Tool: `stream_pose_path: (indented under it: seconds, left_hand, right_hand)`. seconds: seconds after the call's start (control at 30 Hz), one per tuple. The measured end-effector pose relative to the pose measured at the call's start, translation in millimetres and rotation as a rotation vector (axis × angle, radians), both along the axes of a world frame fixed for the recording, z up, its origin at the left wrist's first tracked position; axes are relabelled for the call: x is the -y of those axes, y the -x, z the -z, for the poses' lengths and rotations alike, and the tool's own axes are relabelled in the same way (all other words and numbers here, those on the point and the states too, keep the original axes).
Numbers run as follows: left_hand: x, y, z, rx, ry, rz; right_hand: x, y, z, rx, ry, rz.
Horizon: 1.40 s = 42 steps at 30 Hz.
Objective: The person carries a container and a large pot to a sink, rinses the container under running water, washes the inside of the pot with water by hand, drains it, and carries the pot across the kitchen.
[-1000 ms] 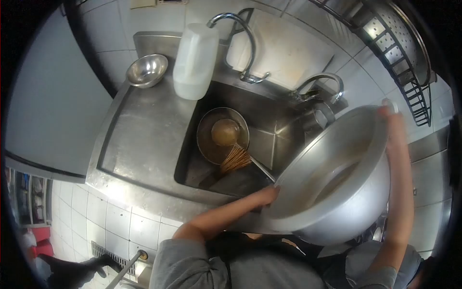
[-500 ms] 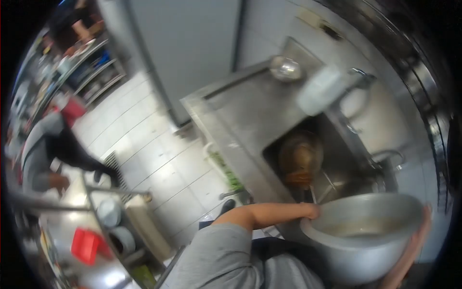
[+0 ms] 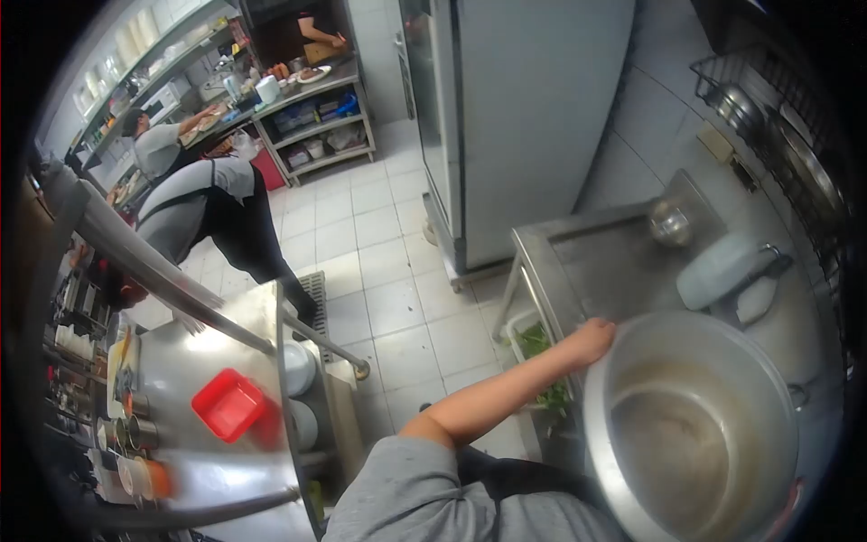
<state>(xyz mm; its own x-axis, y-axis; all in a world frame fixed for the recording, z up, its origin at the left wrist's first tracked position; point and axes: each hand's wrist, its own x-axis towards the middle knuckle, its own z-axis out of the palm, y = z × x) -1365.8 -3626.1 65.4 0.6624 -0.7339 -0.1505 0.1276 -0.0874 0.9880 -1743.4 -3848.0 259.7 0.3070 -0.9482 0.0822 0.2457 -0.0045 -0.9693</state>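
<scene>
A large aluminium pot [image 3: 695,434] is tilted so that I look down into its stained inside. My left hand [image 3: 592,342] is closed on the pot's rim at the upper left. At the far right edge of the pot, only a few fingertips of my right hand [image 3: 791,502] show, curled against its outer side. Behind the pot stands a steel sink counter [image 3: 596,280], whose basin is mostly hidden by it. A round metal bowl [image 3: 670,223] and a pale plastic jug-like container [image 3: 718,271] rest on the counter.
A steel table [image 3: 172,361] with a red plastic basket [image 3: 228,405] stands at left. Leafy greens [image 3: 535,341] lie in a crate under the counter. A tall fridge [image 3: 542,126] stands behind. Several co-workers work further off, one bending over [image 3: 208,194].
My view has swung left, and the pot has tipped, its opening now facing me. It has come up in front of the sink, covering the basin. Both hands have stayed on it.
</scene>
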Motion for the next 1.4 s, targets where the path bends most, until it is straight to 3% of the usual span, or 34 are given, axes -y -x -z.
stream_pose_path:
  seconds: [0.1,0.17,0.23,0.27,0.3,0.33,0.37,0.43,0.5,0.6,0.77,0.83,0.9,0.93,1.0,1.07,1.13,1.2,1.4]
  left_hand:
    - [-78,-67,-9,-0.007,0.008,-0.180]
    - [-140,-127,-1,0.260,-0.069,-0.134]
    - [-214,-151,-48,0.272,-0.078,-0.291]
    - [-243,-165,-62,0.011,-0.019,-0.350]
    - [-270,-174,-81,-0.062,-0.028,-0.484]
    - [-299,-204,-56,-0.077,0.029,-0.535]
    - [-325,-217,-68,-0.112,-0.026,-0.554]
    - [-390,-277,-15,0.026,-0.001,-0.668]
    - [-430,-299,-17,0.192,-0.099,-0.801]
    - [-469,-330,-12,0.151,-0.098,-0.933]
    - [-506,-354,8,0.219,-0.339,-1.137]
    - [-514,-360,31,0.083,-0.104,-1.245]
    - [-512,-351,25,0.105,-0.111,-1.277]
    - [-534,-353,56,0.155,-0.273,-1.273]
    - [-542,-341,69,0.164,-0.314,-1.301]
    - [-529,-332,49,0.022,-0.215,-1.382]
    - [-541,-337,69,-0.134,-0.156,-1.342]
    - [-550,-348,126,-0.226,-0.138,-1.455]
    - [-544,-439,155,-0.492,0.168,-1.529]
  right_hand:
    - [-25,-66,16,0.062,-0.012,-0.076]
    - [-40,-117,25,0.088,-0.017,-0.137]
    - [-64,-182,38,0.101,-0.042,-0.211]
    - [-79,-214,43,0.105,-0.055,-0.240]
    - [-101,-251,50,0.091,-0.057,-0.234]
    - [-125,-285,54,0.012,-0.021,-0.258]
    - [-149,-317,55,-0.065,0.014,-0.292]
    - [-198,-377,57,-0.058,-0.075,-0.478]
    - [-221,-431,79,-0.092,-0.107,-0.681]
    - [-237,-504,130,-0.177,-0.140,-0.923]
    - [-267,-628,210,-0.243,-0.179,-1.028]
    - [-277,-685,241,-0.329,-0.122,-1.022]
    - [-290,-738,265,-0.378,-0.092,-1.085]
    - [-296,-762,272,-0.395,-0.063,-1.131]
    - [-312,-807,283,-0.428,-0.003,-1.215]
    - [-333,-842,288,-0.544,0.153,-1.235]
    - [-352,-882,294,-0.617,0.242,-1.277]
    - [-363,-909,304,-0.659,0.228,-1.349]
    - [-369,-980,309,-0.812,0.498,-1.303]
